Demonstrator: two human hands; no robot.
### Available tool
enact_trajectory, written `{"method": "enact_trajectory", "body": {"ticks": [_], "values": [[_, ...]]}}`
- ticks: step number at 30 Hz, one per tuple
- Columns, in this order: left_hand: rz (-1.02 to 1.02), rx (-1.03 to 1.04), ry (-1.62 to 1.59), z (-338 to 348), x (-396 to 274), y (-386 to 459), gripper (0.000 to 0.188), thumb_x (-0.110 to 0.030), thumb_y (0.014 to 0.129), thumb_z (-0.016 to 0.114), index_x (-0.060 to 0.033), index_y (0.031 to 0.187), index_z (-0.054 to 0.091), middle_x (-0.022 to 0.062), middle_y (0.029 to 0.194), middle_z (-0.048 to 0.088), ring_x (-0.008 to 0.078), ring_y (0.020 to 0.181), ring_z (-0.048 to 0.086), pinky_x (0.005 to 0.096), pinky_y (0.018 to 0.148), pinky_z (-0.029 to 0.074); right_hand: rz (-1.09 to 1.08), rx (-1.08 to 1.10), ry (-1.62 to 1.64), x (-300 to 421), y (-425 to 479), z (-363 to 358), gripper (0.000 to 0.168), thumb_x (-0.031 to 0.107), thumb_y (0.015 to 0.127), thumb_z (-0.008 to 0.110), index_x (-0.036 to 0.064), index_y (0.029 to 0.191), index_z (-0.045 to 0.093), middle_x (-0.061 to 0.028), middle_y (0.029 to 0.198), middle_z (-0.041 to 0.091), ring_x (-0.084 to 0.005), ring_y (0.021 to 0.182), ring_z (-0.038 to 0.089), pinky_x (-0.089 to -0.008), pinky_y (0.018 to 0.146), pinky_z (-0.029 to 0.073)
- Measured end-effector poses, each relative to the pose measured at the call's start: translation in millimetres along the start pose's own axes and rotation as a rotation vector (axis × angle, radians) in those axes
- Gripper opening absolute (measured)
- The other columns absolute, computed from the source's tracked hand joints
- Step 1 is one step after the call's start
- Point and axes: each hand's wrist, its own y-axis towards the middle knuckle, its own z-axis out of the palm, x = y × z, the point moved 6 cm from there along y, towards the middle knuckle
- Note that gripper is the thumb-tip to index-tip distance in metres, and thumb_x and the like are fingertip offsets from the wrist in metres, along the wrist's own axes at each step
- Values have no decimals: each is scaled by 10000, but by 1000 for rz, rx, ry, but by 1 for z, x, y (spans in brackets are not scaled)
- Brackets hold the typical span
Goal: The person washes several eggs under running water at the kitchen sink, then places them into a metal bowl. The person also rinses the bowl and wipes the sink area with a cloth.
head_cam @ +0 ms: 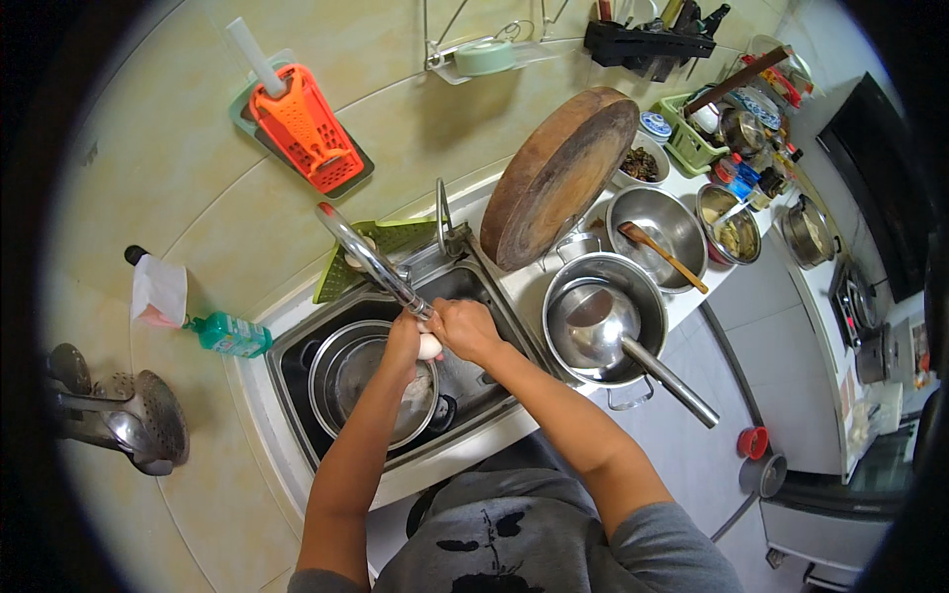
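Observation:
Both hands meet over the sink, right under the mouth of the chrome faucet. A smooth white rounded item, egg-like in shape, shows between them. My left hand grips it from the left side. Pressed close against it is my right hand, its fingers curled and mostly hidden, so its hold cannot be made out. Below my left hand, a stainless steel pot with black handles stands in the sink. Liquid and some pale matter are visible inside, partly covered by my left forearm.
Right of the sink stands a steel pot with a long-handled ladle in it. Behind are a thick round wooden chopping board and a steel bowl with a wooden spoon. A green bottle is at left.

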Motion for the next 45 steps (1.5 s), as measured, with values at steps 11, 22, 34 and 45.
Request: {"method": "enact_trajectory", "body": {"ticks": [11, 22, 34, 45], "values": [[200, -50, 214, 8, -5, -4, 463, -466, 978, 431, -19, 941, 550, 90, 710, 604, 179, 654, 610, 303, 542, 467, 225, 39, 195, -16, 10, -3, 575, 434, 992, 332, -1, 779, 643, -242, 703, 625, -427, 734, 614, -499, 663, 479], [460, -224, 647, 6, -14, -8, 512, -480, 978, 388, 7, 991, 547, 149, 706, 624, 323, 602, 627, 443, 605, 494, 316, 98, 233, -19, 10, 5, 650, 447, 1000, 284, -2, 706, 651, -257, 743, 639, -448, 775, 617, -516, 752, 473], [-38, 80, 18, 13, 7, 0, 496, -535, 963, 362, -79, 1031, 546, 68, 748, 615, 188, 496, 589, 282, 354, 434, 41, -41, -62, -5, 5, -7, 561, 429, 993, 355, 24, 739, 648, -217, 679, 630, -427, 657, 607, -497, 633, 492], [406, -175, 550, 11, -15, 1, 441, -419, 992, 371, -33, 1071, 570, 171, 826, 656, 355, 749, 651, 453, 658, 496, 304, 53, 205, -26, 7, 7, 643, 473, 983, 322, -10, 737, 668, -257, 765, 644, -447, 721, 619, -506, 688, 486]]}}
